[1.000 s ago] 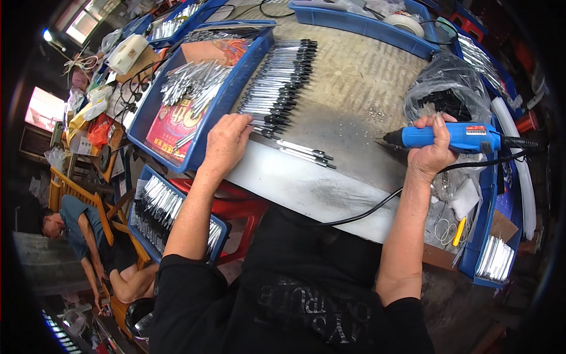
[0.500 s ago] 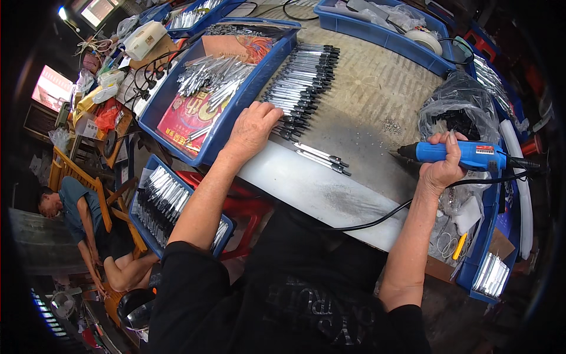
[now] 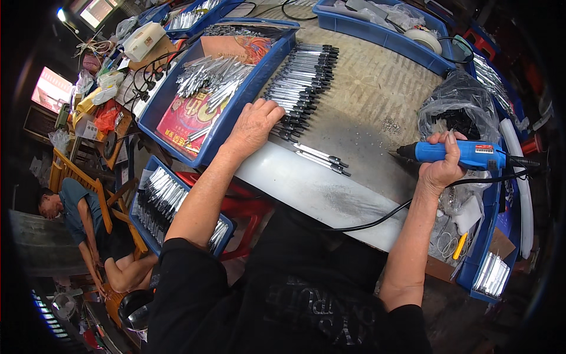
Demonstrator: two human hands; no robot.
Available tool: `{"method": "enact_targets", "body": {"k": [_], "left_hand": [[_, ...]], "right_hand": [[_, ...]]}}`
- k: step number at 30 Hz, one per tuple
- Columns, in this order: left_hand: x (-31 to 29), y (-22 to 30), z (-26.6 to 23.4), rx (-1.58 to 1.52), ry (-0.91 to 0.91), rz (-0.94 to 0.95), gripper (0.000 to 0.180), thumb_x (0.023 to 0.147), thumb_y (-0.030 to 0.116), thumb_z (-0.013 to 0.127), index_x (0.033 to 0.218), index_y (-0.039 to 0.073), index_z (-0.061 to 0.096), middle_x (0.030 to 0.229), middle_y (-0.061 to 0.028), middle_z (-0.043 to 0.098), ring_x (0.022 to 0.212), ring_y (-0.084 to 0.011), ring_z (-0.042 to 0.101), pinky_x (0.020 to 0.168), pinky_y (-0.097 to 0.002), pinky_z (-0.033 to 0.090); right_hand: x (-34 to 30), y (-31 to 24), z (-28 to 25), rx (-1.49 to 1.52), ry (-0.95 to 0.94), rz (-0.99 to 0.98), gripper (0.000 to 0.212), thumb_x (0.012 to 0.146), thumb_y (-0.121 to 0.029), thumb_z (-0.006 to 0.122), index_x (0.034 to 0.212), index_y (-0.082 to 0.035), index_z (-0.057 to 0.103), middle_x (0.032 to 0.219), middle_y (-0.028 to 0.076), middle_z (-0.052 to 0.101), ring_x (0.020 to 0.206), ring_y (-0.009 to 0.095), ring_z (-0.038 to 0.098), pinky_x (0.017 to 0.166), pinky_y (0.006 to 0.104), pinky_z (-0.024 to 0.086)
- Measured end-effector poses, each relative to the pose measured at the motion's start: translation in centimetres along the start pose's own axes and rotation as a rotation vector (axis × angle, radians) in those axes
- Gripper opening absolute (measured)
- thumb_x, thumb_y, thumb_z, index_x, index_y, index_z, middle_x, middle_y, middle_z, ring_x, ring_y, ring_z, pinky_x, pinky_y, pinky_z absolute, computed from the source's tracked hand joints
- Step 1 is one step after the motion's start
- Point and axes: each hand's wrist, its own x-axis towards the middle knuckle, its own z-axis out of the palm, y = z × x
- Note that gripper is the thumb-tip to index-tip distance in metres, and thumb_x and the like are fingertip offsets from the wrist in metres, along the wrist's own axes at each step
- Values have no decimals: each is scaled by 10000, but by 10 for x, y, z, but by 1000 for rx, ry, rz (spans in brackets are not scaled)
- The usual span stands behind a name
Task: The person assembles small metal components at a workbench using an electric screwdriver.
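On the worktable a long row of slim silver rods with black ends (image 3: 303,82) lies side by side. My left hand (image 3: 254,128) rests at the near left of this row, its fingers bent and together at the rods' silver ends; the fingertips are hidden, so what they pinch does not show. A few more such rods (image 3: 321,158) lie slightly apart, right of that hand. My right hand (image 3: 442,165) grips a blue electric screwdriver (image 3: 460,152) held level above the table's right side, its dark tip pointing left.
Left of the row stands a blue tray (image 3: 206,154) with loose silver rods; a lower blue bin (image 3: 154,219) holds more. A clear bag of black parts (image 3: 457,112) sits at right. A black cord (image 3: 377,223) crosses the white front strip (image 3: 318,186). Someone sits at far left (image 3: 88,218).
My left hand has shifted very slightly at the end of the row. The screwdriver and my right hand stay practically where they were.
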Motion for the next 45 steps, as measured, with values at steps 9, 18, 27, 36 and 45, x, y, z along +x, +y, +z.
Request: {"method": "enact_targets", "body": {"k": [9,18,27,36,45], "left_hand": [[1,10,-2,-70,127,17,220,699,-22,531,905,47,495,921,-71,545,891,-231,499,729,-331,365],[26,73,-10,-84,106,134,193,696,37,541,883,66,500,834,-48,557,807,-214,515,690,-338,364],[50,113,13,-64,-212,69,113,741,50,469,843,75,510,793,-46,537,784,-215,505,675,-356,355],[49,106,24,-202,-149,-6,142,747,140,581,878,89,568,820,-34,547,810,-223,506,690,-357,378],[53,105,32,-280,-104,12,124,732,124,607,840,70,576,794,-57,560,769,-236,526,689,-352,397]], "right_hand": [[1,-1,-2,10,29,28,274,676,-35,613,894,46,468,754,93,501,522,187,526,524,295,452],[-1,0,3,34,45,21,263,656,-22,624,866,47,481,795,97,509,523,193,526,484,308,445],[0,0,1,23,35,-1,261,650,-11,617,864,56,483,811,107,511,527,197,532,491,313,450],[0,-1,3,17,42,16,220,657,-5,618,831,56,499,750,104,520,520,186,535,504,303,451],[-1,-1,3,12,28,10,214,667,-3,611,836,59,496,723,97,517,522,181,534,515,295,446]]}}
